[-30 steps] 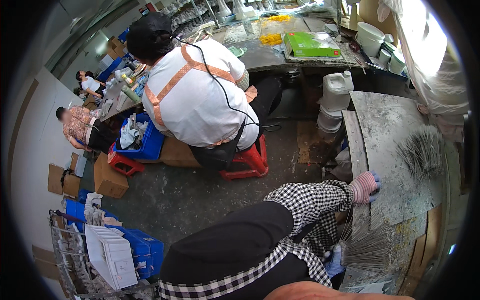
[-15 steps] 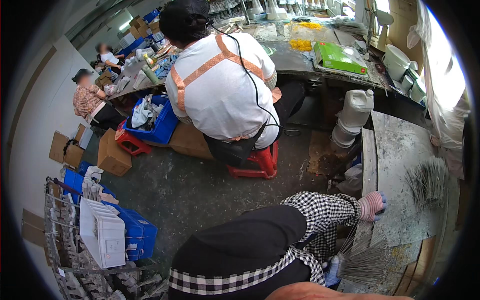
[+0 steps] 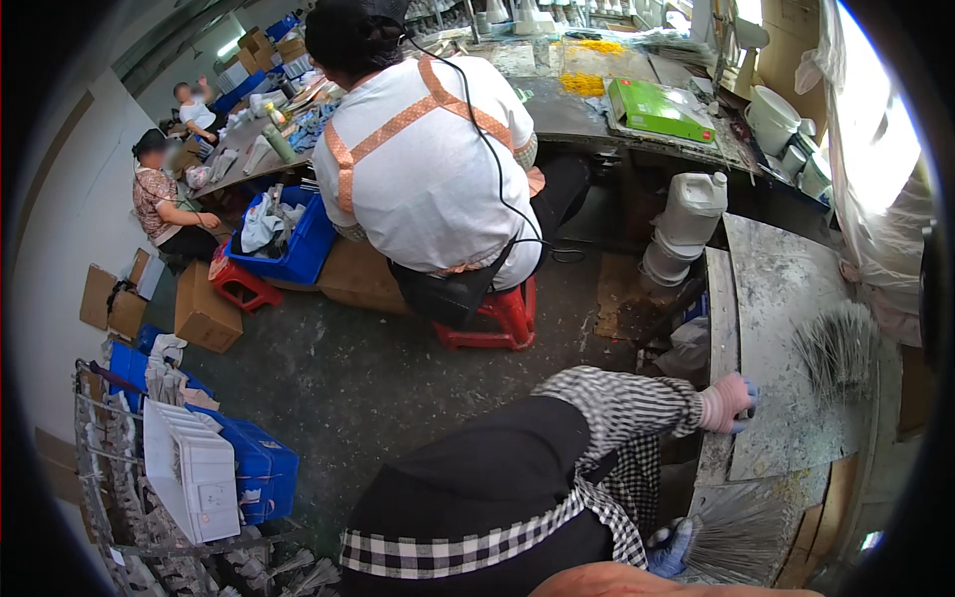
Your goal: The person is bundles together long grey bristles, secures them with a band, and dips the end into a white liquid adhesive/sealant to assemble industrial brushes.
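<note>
My left hand [image 3: 728, 403], in a glove with a pink striped cuff and bluish fingertips, reaches over the near edge of a worn grey board [image 3: 786, 298]. Its fingers look curled, and whatever lies under them is hidden. Lower down, my right hand [image 3: 673, 547] in a bluish glove is closed at the gathered end of a bundle of thin wires [image 3: 741, 537], which fan out to the right. A second bundle of thin grey wires [image 3: 836, 348] lies on the board's far side, apart from both hands. Black-and-white checked sleeves cover my arms.
Ahead, a co-worker [image 3: 428, 159] sits on a red stool [image 3: 507, 318], back turned. A white jug [image 3: 689, 209] stands beside the board. Blue crates [image 3: 254, 468] and a white crate [image 3: 194, 468] sit by a rack [image 3: 99, 448] at left. A green box [image 3: 662, 109] lies on the far bench.
My right hand and its wire bundle have shifted slightly right and down, away from my left hand, which stays near the board's edge. The view has turned a little. A distant person has raised a hand.
</note>
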Tool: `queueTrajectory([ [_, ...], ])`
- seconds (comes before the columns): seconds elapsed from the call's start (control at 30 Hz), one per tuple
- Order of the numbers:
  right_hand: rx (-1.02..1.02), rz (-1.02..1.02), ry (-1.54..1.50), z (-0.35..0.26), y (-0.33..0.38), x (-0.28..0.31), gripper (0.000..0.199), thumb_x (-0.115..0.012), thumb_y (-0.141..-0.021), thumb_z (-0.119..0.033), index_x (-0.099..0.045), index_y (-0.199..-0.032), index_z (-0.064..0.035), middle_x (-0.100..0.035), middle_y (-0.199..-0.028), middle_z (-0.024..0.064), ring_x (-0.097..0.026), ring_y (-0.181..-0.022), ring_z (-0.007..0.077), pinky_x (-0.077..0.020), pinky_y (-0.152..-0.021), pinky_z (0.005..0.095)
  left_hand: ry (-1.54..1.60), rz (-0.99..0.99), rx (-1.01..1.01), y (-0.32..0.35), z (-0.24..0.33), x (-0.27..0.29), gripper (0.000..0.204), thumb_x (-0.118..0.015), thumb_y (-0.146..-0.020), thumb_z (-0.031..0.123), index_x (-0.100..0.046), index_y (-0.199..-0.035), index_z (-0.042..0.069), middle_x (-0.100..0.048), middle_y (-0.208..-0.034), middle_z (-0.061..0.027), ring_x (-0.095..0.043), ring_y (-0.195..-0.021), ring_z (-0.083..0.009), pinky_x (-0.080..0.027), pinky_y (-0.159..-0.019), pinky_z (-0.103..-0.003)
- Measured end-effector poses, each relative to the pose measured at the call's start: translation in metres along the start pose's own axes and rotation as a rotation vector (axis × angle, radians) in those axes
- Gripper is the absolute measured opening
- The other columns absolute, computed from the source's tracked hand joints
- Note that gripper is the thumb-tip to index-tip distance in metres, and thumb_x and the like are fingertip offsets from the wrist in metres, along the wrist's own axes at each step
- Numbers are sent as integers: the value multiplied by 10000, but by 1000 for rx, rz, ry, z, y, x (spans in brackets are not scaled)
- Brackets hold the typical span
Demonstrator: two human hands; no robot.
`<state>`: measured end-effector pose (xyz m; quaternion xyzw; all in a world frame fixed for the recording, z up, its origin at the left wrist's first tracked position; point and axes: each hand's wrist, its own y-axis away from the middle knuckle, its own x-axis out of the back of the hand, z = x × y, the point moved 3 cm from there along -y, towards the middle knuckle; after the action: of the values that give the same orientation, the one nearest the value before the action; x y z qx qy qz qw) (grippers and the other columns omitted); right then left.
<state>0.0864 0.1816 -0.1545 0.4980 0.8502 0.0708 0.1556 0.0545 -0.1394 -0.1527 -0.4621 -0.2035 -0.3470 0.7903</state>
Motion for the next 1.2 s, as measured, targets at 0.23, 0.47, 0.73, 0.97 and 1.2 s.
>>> queueTrajectory([
  [0.23, -52, 201, -70, -19, 3, -18, 277, -633, -982, -210, -617, -1221, -72, -663, -873, -8, -503, -595, 45, -405, -473, 177, 1391, -403, 425, 88, 78, 48, 949, -836, -777, 324, -312, -1507, 20, -471, -1450, -196, -449, -1356, -293, -401, -1106, -422],
  [0.47, 21, -368, 226, -14, 21, -59, 242, -679, -887, -162, -636, -1072, -13, -606, -743, 35, -502, -529, 96, -393, -466, 212, 1751, -482, 331, 73, 116, 93, 1051, -886, -762, 260, -237, -1545, -4, -443, -1484, -161, -441, -1352, -244, -406, -1101, -401],
  [0.73, 90, -594, 408, -63, 58, -127, 446, -825, -725, -102, -595, -1099, -26, -620, -967, 60, -597, -833, 166, -497, -741, 290, 1974, -609, 92, 53, 158, 119, 932, -904, -698, 105, -388, -1471, 37, -573, -1359, -72, -621, -1113, -156, -491, -1006, -351],
  [0.97, 320, -663, 438, -84, 34, -154, 746, -899, -637, -194, -519, -1259, -37, -595, -1159, 99, -578, -1041, 222, -472, -902, 343, 2133, -965, 255, 41, 202, 123, 999, -731, -803, -64, -111, -1575, 66, -695, -803, -66, -686, -813, -149, -563, -777, -325],
  [1.2, 307, -427, 528, -74, 13, -44, 1047, -974, -550, -286, -442, -1419, -48, -569, -1352, 138, -559, -1249, 277, -447, -1063, 395, 1306, -720, 39, -2, 206, 104, 630, -771, -724, 45, -538, -1308, 3, -710, -952, -46, -665, -901, -107, -544, -856, -283],
])
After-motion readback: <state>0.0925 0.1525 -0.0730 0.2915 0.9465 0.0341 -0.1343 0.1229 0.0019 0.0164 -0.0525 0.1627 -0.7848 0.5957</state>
